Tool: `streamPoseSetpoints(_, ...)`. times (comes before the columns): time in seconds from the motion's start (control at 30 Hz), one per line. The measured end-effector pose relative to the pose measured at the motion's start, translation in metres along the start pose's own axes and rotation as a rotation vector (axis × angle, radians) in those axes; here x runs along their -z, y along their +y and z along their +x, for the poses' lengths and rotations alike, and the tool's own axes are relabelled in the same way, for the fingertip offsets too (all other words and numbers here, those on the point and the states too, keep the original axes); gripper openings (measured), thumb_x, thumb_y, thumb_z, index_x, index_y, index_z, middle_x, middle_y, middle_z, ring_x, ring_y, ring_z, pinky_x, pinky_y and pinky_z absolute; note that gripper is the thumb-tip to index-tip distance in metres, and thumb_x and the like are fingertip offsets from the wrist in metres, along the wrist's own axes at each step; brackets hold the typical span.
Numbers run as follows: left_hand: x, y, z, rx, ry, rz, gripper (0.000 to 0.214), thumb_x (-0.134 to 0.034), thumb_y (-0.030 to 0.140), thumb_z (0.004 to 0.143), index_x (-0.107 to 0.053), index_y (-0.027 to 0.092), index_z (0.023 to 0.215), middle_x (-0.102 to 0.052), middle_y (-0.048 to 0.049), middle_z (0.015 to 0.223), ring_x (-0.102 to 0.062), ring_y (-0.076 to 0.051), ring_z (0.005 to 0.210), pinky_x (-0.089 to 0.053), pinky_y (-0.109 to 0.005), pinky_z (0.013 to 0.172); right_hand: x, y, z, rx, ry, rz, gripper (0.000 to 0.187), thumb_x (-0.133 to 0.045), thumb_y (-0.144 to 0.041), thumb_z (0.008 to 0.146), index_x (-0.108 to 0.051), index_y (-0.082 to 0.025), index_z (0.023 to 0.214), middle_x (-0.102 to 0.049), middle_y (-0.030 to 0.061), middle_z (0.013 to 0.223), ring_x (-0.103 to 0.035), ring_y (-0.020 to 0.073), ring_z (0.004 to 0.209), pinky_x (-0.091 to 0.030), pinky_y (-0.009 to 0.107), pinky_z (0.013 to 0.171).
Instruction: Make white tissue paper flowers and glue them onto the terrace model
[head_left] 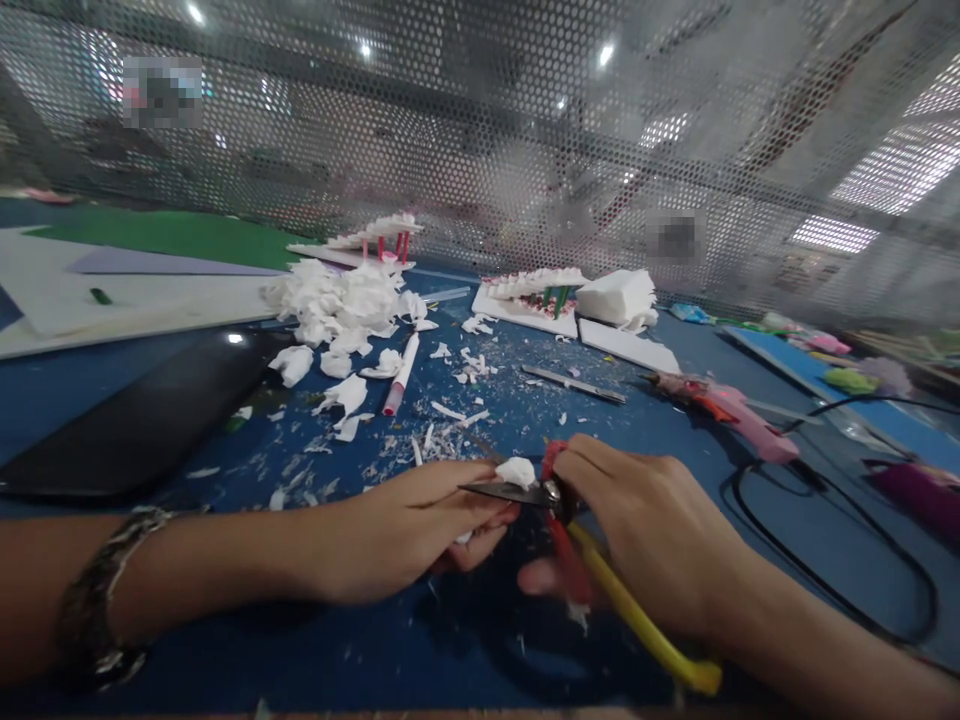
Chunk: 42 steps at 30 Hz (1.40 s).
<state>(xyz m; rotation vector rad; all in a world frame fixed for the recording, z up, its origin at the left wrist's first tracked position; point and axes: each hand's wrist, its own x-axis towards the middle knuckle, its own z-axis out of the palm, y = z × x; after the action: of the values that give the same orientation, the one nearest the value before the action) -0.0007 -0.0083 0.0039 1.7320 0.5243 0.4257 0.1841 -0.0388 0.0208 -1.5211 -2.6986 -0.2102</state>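
My right hand (651, 530) grips a pair of scissors (574, 540) with red and yellow handles; the dark blades point left. A small white foam piece (517, 471) sits on the blades at the fingertips of my left hand (409, 530), which pinches it. A bracelet circles my left wrist. Both hands rest low over the blue table (150, 420), near its front edge.
White foam scraps (341, 305) lie heaped behind, with a red-capped marker (397, 375), a craft knife (574, 384), a pink glue gun (739, 410) with a black cable, and two small foam models (536, 295). A black tray (142, 420) lies left. Perforated mesh walls the back.
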Motion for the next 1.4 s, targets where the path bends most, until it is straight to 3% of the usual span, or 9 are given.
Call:
streamPoseSetpoints(0.23, 0.000, 0.005, 0.000, -0.022, 0.041, -0.048, 0.032, -0.036, 0.029, 0.077, -0.029, 0.022, 0.048, -0.029, 0.0057, 0.046, -0.027, -0.010, 0.043, -0.030, -0.020, 0.044, -0.001, 0.003, -0.003, 0.022, 0.048, -0.048, 0.031, -0.063, -0.045, 0.064, -0.052, -0.016, 0.063, -0.054, 0.0020, 0.057, -0.051, 0.0168, 0.043, -0.021, 0.025, 0.041)
streamPoseSetpoints(0.37, 0.001, 0.002, 0.002, -0.009, 0.029, -0.004, 0.033, -0.031, 0.028, 0.081, -0.028, 0.022, 0.048, -0.028, 0.0052, 0.046, -0.027, -0.011, 0.043, -0.029, -0.020, 0.044, 0.000, 0.004, -0.003, -0.010, 0.005, -0.001, 0.027, -0.063, -0.040, 0.064, -0.050, -0.017, 0.065, -0.054, 0.0015, 0.060, -0.052, 0.0175, 0.048, -0.025, 0.025, 0.044)
streamPoseSetpoints(0.57, 0.000, 0.001, 0.003, 0.007, 0.032, 0.060, 0.026, -0.031, 0.025, 0.080, -0.031, 0.021, 0.054, -0.033, 0.0041, 0.053, -0.033, -0.011, 0.050, -0.032, -0.020, 0.048, -0.002, -0.002, 0.001, -0.003, 0.032, 0.141, 0.058, -0.050, -0.069, 0.059, -0.049, -0.015, 0.079, -0.053, 0.0046, 0.071, -0.053, 0.0207, 0.059, -0.032, 0.028, 0.048)
streamPoseSetpoints(0.73, -0.002, -0.003, 0.000, 0.031, 0.049, 0.067, 0.029, -0.030, 0.029, 0.081, -0.032, 0.021, 0.054, -0.035, 0.0038, 0.054, -0.035, -0.011, 0.051, -0.034, -0.020, 0.050, -0.002, -0.005, 0.000, -0.068, -0.032, 0.067, 0.044, -0.056, -0.060, 0.064, -0.048, -0.017, 0.071, -0.053, 0.0026, 0.068, -0.052, 0.0188, 0.052, -0.025, 0.026, 0.044)
streamPoseSetpoints(0.87, -0.003, -0.005, 0.000, 0.036, 0.062, 0.092, 0.030, -0.029, 0.027, 0.083, -0.032, 0.020, 0.054, -0.036, 0.0043, 0.055, -0.037, -0.011, 0.053, -0.036, -0.020, 0.055, -0.002, -0.005, 0.000, -0.075, -0.009, 0.039, 0.034, -0.058, -0.050, 0.066, -0.050, -0.017, 0.070, -0.055, 0.0026, 0.066, -0.052, 0.0183, 0.050, -0.022, 0.025, 0.043)
streamPoseSetpoints(1.07, -0.002, -0.005, 0.000, -0.010, 0.031, 0.057, 0.035, -0.025, 0.024, 0.086, -0.030, 0.020, 0.052, -0.031, 0.0063, 0.050, -0.032, -0.009, 0.048, -0.033, -0.020, 0.053, -0.003, -0.003, -0.002, -0.053, 0.009, 0.007, 0.031, -0.067, -0.042, 0.058, -0.050, -0.016, 0.064, -0.054, 0.0017, 0.061, -0.048, 0.0145, 0.044, -0.019, 0.023, 0.042)
streamPoseSetpoints(1.3, -0.002, -0.003, 0.001, 0.063, 0.024, 0.058, 0.039, -0.022, 0.027, 0.088, -0.027, 0.020, 0.050, -0.028, 0.0068, 0.047, -0.027, -0.009, 0.045, -0.027, -0.022, 0.048, -0.006, 0.002, -0.001, -0.028, 0.011, -0.016, 0.019, -0.066, -0.025, 0.057, -0.050, -0.016, 0.060, -0.052, -0.0004, 0.055, -0.044, 0.0108, 0.042, -0.019, 0.022, 0.043)
streamPoseSetpoints(1.4, -0.001, -0.003, 0.000, 0.075, 0.015, 0.059, 0.039, -0.022, 0.026, 0.089, -0.028, 0.020, 0.050, -0.028, 0.0069, 0.047, -0.026, -0.009, 0.045, -0.027, -0.022, 0.048, -0.005, 0.002, -0.001, -0.032, -0.001, 0.032, 0.024, -0.064, -0.035, 0.060, -0.050, -0.016, 0.059, -0.051, -0.0003, 0.055, -0.041, 0.0097, 0.042, -0.020, 0.022, 0.043)
